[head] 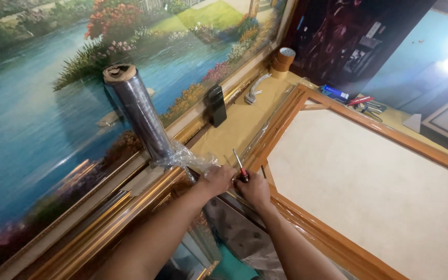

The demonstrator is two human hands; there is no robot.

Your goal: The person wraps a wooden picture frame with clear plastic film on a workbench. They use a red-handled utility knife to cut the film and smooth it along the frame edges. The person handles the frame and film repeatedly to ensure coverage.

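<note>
My right hand [255, 190] is closed round a red-handled screwdriver [240, 168], shaft pointing to 11 o'clock, at the wooden frame [307, 228] corner. Left hand [218, 179] touches it at 9 o'clock, fingers curled, pressing crumpled plastic wrap [185, 157]. Wrap roll [140, 111] stands at 10 o'clock.

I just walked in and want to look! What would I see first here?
The big landscape painting fills the left side, with a roll of clear wrap standing against it. In the middle, the left hand and right hand meet at a red-handled tool on the wooden frame.
</note>
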